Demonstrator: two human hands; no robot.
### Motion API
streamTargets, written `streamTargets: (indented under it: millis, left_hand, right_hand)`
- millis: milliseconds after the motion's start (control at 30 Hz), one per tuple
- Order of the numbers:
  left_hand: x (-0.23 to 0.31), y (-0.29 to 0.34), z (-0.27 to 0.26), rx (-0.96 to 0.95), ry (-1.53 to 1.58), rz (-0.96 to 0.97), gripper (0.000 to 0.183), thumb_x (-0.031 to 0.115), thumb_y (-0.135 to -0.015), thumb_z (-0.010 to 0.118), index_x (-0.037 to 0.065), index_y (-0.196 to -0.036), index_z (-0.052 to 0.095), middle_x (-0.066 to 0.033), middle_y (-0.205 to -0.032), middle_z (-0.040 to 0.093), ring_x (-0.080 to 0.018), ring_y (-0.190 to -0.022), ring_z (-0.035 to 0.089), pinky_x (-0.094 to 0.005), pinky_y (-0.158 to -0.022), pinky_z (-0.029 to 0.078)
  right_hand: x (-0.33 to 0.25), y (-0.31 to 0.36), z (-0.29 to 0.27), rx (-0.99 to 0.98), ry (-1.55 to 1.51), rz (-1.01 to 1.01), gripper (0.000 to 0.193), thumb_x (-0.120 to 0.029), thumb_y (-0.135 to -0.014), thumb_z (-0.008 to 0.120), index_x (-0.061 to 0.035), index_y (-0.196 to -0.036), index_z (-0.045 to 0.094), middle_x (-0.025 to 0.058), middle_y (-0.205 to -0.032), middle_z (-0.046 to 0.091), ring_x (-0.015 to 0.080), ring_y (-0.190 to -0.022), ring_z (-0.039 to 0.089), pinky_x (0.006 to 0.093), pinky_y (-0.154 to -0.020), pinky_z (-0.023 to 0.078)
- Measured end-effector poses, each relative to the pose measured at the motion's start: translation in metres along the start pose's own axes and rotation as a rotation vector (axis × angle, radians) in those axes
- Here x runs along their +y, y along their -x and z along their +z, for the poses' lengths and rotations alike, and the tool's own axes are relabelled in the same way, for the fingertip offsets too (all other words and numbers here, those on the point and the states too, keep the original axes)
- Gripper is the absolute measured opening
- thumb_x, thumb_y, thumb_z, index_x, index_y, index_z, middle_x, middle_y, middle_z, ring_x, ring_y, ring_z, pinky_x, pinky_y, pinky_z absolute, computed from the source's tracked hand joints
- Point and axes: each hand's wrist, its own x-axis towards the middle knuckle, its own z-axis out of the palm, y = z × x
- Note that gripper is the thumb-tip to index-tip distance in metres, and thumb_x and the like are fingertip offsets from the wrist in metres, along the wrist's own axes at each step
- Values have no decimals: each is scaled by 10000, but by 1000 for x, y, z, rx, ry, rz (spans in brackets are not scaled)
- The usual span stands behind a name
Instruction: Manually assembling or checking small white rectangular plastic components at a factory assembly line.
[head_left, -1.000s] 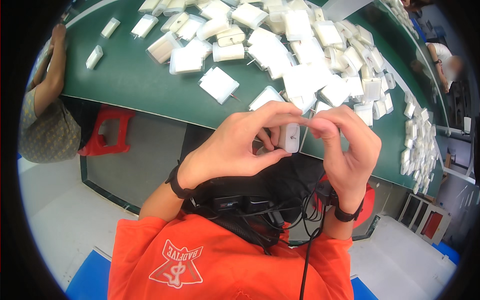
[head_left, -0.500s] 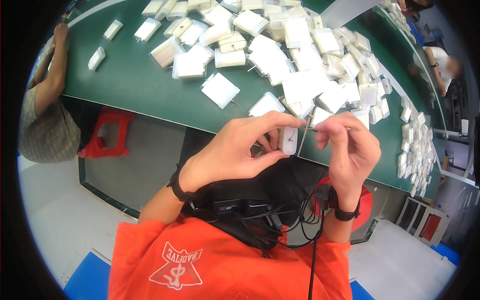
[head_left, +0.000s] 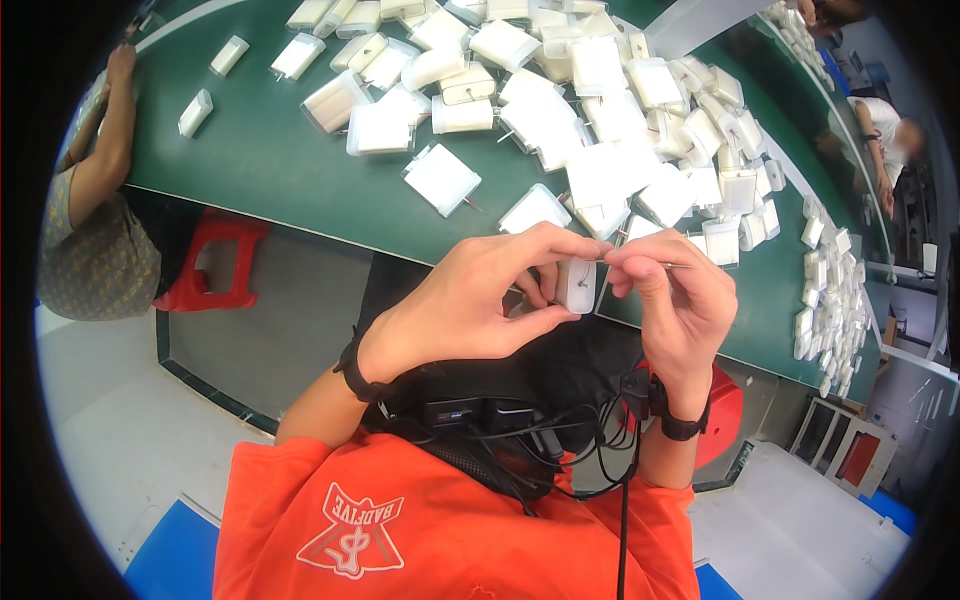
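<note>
My left hand (head_left: 465, 295) grips a small white block (head_left: 574, 290) with rounded edges, between thumb and fingers. Its narrow end faces up, with a short dark wire or lead on it. My right hand (head_left: 680, 300) is closed in a pinch on a thin metal tool (head_left: 678, 266), perhaps tweezers or a pick; its exact kind is not clear. The tool's tip lies near the block's upper end, close to my left fingertips. Both hands are over the near edge of the green table (head_left: 300, 205).
A heap of similar white blocks (head_left: 520, 95), several with red leads, covers the table beyond my hands. Another group of blocks (head_left: 835, 300) lies at the right. A co-worker's arm (head_left: 115, 130) is at the far left, near a red stool (head_left: 215, 260). Black cables (head_left: 600, 440) hang below my hands.
My right hand has moved slightly left, bringing the metal tool closer to my left fingertips and the block's end. The left hand has stayed nearly in place with the block.
</note>
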Motion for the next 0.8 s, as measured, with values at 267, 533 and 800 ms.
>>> streamTargets:
  millis: [267,533,800]
  left_hand:
    - [0,1,1,10,29,-28,596,-41,-844,792,85,-1408,643,-105,-994,736,-220,-864,773,-328,-776,641]
    - [0,1,-1,-16,-15,-20,588,-59,-826,818,9,-1376,621,-126,-1168,751,-188,-876,777,-307,-757,647]
    - [-5,0,0,-3,1,27,517,-69,-829,802,28,-1249,516,-173,-1384,719,-216,-939,783,-308,-744,652]
  right_hand:
    - [-3,1,-1,35,35,-44,46,69,-956,717,59,-979,755,122,-885,762,154,-688,661,277,-608,526]
    - [-4,1,-1,7,68,-30,41,74,-953,712,62,-971,747,124,-888,767,161,-701,669,276,-619,530]
    - [-8,5,-1,-6,34,-70,20,22,-969,721,25,-949,721,123,-875,760,194,-723,679,292,-658,538]
